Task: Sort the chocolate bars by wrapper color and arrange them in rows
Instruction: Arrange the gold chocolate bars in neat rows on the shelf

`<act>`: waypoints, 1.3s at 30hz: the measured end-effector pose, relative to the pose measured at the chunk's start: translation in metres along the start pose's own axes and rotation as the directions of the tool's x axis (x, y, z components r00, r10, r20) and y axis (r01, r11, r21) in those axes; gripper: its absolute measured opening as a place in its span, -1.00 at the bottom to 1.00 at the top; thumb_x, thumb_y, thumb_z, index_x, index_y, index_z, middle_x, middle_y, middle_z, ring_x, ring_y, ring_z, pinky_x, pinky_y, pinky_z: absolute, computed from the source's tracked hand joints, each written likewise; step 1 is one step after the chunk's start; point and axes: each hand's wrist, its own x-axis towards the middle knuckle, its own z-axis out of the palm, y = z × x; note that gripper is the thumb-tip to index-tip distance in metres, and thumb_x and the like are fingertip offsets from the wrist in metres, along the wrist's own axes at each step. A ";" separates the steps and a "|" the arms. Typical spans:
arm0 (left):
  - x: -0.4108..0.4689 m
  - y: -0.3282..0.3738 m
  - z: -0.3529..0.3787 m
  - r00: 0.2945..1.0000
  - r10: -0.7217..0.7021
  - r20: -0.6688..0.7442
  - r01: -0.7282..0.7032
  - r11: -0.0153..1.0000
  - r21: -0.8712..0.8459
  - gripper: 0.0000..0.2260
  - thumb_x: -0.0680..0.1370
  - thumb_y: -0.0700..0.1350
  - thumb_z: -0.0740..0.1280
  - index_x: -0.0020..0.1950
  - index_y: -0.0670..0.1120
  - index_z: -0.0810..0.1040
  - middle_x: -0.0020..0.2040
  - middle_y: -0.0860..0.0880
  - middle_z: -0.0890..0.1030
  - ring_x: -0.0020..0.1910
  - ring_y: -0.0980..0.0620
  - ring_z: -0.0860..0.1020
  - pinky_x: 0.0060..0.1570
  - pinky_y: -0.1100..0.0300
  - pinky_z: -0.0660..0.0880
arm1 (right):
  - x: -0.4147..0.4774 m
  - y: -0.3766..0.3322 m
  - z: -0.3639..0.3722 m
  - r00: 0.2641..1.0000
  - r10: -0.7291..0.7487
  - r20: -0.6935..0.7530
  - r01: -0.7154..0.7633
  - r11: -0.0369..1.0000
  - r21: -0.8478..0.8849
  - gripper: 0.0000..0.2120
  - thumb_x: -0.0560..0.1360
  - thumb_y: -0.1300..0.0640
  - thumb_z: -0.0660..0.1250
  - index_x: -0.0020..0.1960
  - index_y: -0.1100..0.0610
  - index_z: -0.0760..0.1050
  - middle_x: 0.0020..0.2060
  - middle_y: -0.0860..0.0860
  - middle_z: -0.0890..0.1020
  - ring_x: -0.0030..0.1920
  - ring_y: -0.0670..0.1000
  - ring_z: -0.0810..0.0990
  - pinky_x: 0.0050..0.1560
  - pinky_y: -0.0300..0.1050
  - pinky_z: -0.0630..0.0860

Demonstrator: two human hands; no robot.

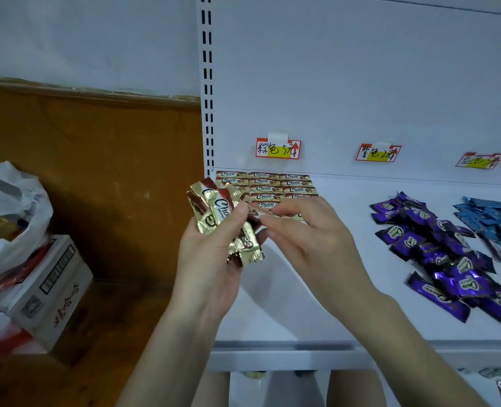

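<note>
- One wide-angle view from the person's head, facing forward and down.
- Close in: the left hand (211, 245) and right hand (311, 239) sit mid-frame, and the white shelf (272, 312) fills the right half.

Right hand (308, 230) covers the near end of the gold bar rows (265, 183), and the single bar (255, 214) it pinches is mostly hidden between both hands. Left hand (211, 259) grips a gold bunch (222, 212), overlapped, count unclear. Blue bar pile (496, 227) and plastic bag (8, 218) are cut by the right and left edges; far-right price tag (480, 160) too blurred to read.
</note>
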 end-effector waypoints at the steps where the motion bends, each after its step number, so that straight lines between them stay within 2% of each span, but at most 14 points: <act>1: 0.000 0.000 0.000 1.000 0.000 -0.004 0.000 1.000 -0.005 -0.67 0.46 -0.22 0.34 0.22 -0.20 0.52 0.03 -0.18 0.66 -0.08 -0.08 0.66 -0.10 0.08 0.61 | 0.000 0.003 0.000 1.000 -0.004 0.017 0.004 1.000 0.018 -0.80 0.46 0.19 0.28 -0.02 0.18 0.65 -0.10 0.13 0.62 -0.12 0.14 0.55 -0.23 0.01 0.52; 4: -0.002 0.002 0.002 1.000 0.010 0.009 -0.010 1.000 0.004 -0.60 0.40 -0.18 0.36 0.23 -0.19 0.52 0.04 -0.17 0.66 -0.08 -0.06 0.66 -0.11 0.10 0.61 | 0.001 0.011 -0.002 0.996 0.020 0.087 -0.032 0.990 0.139 -0.81 0.45 0.14 0.30 -0.02 0.14 0.65 0.00 0.08 0.60 0.02 0.06 0.51 -0.02 -0.08 0.47; 6: -0.001 0.002 0.002 1.000 0.020 -0.004 -0.020 1.000 0.010 -0.65 0.43 -0.27 0.35 0.22 -0.20 0.52 0.01 -0.16 0.67 -0.12 -0.04 0.67 -0.20 0.15 0.62 | 0.004 0.010 -0.008 0.976 0.145 0.161 -0.190 0.932 0.309 -0.79 0.43 0.07 0.31 0.01 0.07 0.63 0.02 -0.09 0.56 0.08 -0.07 0.51 0.08 -0.24 0.44; 8: 0.000 0.003 0.003 0.999 0.026 -0.043 -0.027 1.000 -0.001 -0.68 0.45 -0.36 0.33 0.19 -0.20 0.52 -0.03 -0.15 0.68 -0.15 -0.05 0.68 -0.27 0.18 0.61 | 0.007 0.009 -0.015 0.928 0.285 0.240 -0.362 0.839 0.407 -0.81 0.38 0.00 0.38 0.00 -0.08 0.58 0.01 -0.26 0.52 0.07 -0.23 0.49 0.06 -0.41 0.39; 10: 0.001 0.003 0.003 0.997 0.037 -0.070 -0.036 0.999 0.004 -0.70 0.45 -0.39 0.32 0.16 -0.18 0.53 -0.07 -0.13 0.69 -0.16 -0.05 0.68 -0.30 0.19 0.60 | 0.009 0.007 -0.019 0.884 0.361 0.298 -0.462 0.778 0.427 -0.76 0.36 0.02 0.42 -0.03 -0.22 0.49 -0.05 -0.33 0.53 0.03 -0.28 0.50 -0.01 -0.42 0.41; 12: 0.001 0.002 0.005 0.996 0.048 -0.077 -0.047 0.999 0.009 -0.71 0.46 -0.39 0.31 0.14 -0.17 0.53 -0.11 -0.10 0.70 -0.18 -0.03 0.68 -0.31 0.21 0.59 | 0.010 0.006 -0.021 0.839 0.428 0.335 -0.542 0.705 0.458 -0.69 0.38 0.12 0.46 -0.04 -0.23 0.46 -0.08 -0.28 0.58 -0.05 -0.23 0.55 -0.05 -0.31 0.48; 16: 0.002 -0.002 0.005 0.994 0.067 -0.087 -0.066 0.998 0.020 -0.71 0.47 -0.39 0.32 0.14 -0.14 0.53 -0.08 -0.09 0.69 -0.17 -0.03 0.68 -0.31 0.22 0.59 | 0.008 0.001 -0.019 0.733 0.584 0.349 -0.658 0.477 0.582 -0.71 0.37 0.26 0.44 -0.01 -0.04 0.50 -0.18 0.03 0.65 -0.21 -0.13 0.60 -0.11 -0.24 0.54; 21: 0.000 -0.011 0.002 0.997 0.073 -0.028 -0.068 0.987 0.143 -0.70 0.47 -0.38 0.34 0.12 -0.07 0.54 -0.02 -0.10 0.68 -0.14 -0.04 0.68 -0.28 0.17 0.60 | 0.013 0.000 -0.015 0.596 0.729 0.338 -0.669 0.218 0.710 -0.82 0.43 0.28 0.39 -0.03 0.07 0.51 -0.32 -0.04 0.65 -0.29 -0.12 0.62 -0.29 -0.32 0.51; 24: -0.003 -0.017 0.004 0.998 0.067 0.003 -0.067 0.982 0.177 -0.64 0.46 -0.34 0.36 0.21 -0.06 0.51 0.01 -0.08 0.68 -0.11 -0.04 0.68 -0.18 0.12 0.62 | 0.017 0.001 -0.010 0.551 0.748 0.370 -0.695 0.166 0.699 -0.92 0.47 0.25 0.35 -0.12 0.08 0.55 -0.35 -0.04 0.65 -0.31 -0.11 0.61 -0.33 -0.29 0.49; 28: -0.002 -0.014 0.001 0.997 0.074 0.020 -0.076 0.975 0.207 -0.61 0.41 -0.19 0.39 0.24 -0.08 0.50 0.03 -0.07 0.67 -0.07 -0.01 0.67 -0.16 0.12 0.62 | 0.025 0.011 -0.016 0.657 0.589 0.470 -0.709 0.271 0.652 -0.82 0.50 0.29 0.28 -0.14 0.04 0.57 -0.28 -0.05 0.65 -0.27 -0.10 0.60 -0.28 -0.26 0.50; 31: 0.001 -0.009 -0.002 0.997 0.062 0.045 -0.072 0.966 0.248 -0.65 0.44 -0.21 0.39 0.22 -0.09 0.51 0.00 -0.04 0.68 -0.10 -0.01 0.67 -0.22 0.14 0.62 | 0.033 0.021 -0.027 0.719 0.362 0.593 -0.688 0.490 0.535 -0.80 0.49 0.31 0.30 -0.14 0.03 0.57 -0.34 -0.14 0.62 -0.29 -0.19 0.55 -0.26 -0.36 0.46; 33: 0.003 -0.010 -0.001 0.997 0.065 0.041 -0.073 0.957 0.279 -0.67 0.45 -0.27 0.39 0.20 -0.10 0.52 -0.03 -0.04 0.69 -0.14 -0.01 0.67 -0.29 0.17 0.59 | 0.037 0.022 -0.028 0.741 0.289 0.606 -0.625 0.626 0.467 -0.82 0.47 0.30 0.33 -0.14 0.04 0.57 -0.35 -0.16 0.59 -0.30 -0.24 0.52 -0.24 -0.40 0.44; 36: 0.007 -0.013 0.000 0.995 0.094 -0.043 -0.079 0.961 0.266 -0.69 0.46 -0.34 0.37 0.18 -0.12 0.53 -0.03 -0.09 0.68 -0.17 -0.03 0.67 -0.32 0.16 0.58 | 0.033 0.016 -0.025 0.850 0.289 0.441 -0.459 0.817 0.349 -0.95 0.42 0.18 0.42 -0.16 0.07 0.57 -0.28 -0.15 0.57 -0.21 -0.22 0.53 -0.19 -0.40 0.41; 39: 0.008 -0.015 -0.001 0.991 0.103 -0.090 -0.080 0.970 0.229 -0.69 0.47 -0.35 0.36 0.19 -0.15 0.52 -0.02 -0.13 0.67 -0.12 -0.09 0.65 -0.32 0.14 0.58 | 0.019 0.013 -0.020 0.948 0.122 0.294 -0.182 0.965 0.187 -0.78 0.36 0.00 0.41 -0.15 0.16 0.60 -0.19 0.00 0.62 -0.11 -0.08 0.53 -0.11 -0.25 0.43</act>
